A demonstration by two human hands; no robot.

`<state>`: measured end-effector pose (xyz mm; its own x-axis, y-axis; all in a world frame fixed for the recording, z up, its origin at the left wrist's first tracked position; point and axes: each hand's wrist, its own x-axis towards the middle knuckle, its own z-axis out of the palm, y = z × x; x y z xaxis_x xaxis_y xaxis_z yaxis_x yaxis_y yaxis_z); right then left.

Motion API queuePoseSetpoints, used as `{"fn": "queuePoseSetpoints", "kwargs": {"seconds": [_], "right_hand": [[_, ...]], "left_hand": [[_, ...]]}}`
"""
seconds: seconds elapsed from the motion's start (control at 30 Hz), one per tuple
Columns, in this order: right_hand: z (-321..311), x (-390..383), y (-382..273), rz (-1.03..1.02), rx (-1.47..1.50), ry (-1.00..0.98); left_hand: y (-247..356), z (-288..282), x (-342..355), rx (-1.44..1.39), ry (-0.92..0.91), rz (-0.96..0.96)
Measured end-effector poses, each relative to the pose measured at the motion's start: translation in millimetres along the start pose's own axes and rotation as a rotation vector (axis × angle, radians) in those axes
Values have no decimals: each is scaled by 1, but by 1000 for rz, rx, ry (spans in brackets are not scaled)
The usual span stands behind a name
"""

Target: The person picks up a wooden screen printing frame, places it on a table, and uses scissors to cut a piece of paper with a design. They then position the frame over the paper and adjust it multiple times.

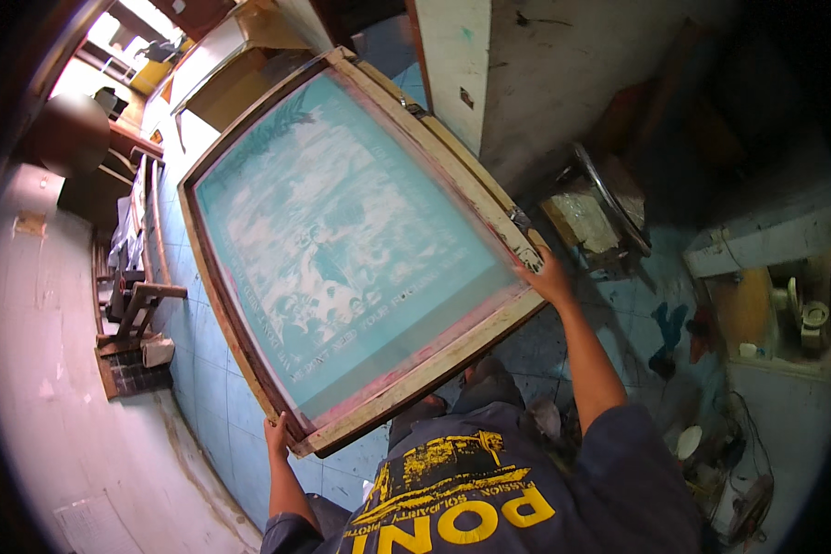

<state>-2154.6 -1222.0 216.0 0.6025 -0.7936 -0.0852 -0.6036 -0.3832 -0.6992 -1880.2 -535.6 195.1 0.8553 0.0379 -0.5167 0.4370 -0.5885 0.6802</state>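
A large wooden-framed printing screen [342, 240] fills the middle, tilted, with its far end up and to the left. Its mesh is teal with a pale picture and lettering, edged in pink stain. My left hand [277, 434] is closed on the near left corner of the wood. At the near right corner, my right hand [547, 279] grips the frame, its fingers wrapped over the edge. A second wooden edge [462, 162] with metal fittings shows along the screen's right side; whether it belongs to the same frame I cannot tell.
Left stands a wooden rack [137, 314] with cloths on it, beside a white wall [46, 305]. Blue floor tiles [217, 369] run beneath. Right are a stool-like object [591, 222], dark gloves [667, 337], a wall niche [785, 319] and cables [743, 499]. A blurred person [69, 138] is far left.
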Motion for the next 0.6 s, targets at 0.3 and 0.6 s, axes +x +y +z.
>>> {"fn": "queuePoseSetpoints", "kwargs": {"seconds": [0.3,0.6], "right_hand": [[0,-110,57,305,383,300],[137,-266,-179,-243,98,-30]], "left_hand": [[-80,-49,-39,-172,121,-266],[-157,-100,-11,-393,-45,-239]]}}
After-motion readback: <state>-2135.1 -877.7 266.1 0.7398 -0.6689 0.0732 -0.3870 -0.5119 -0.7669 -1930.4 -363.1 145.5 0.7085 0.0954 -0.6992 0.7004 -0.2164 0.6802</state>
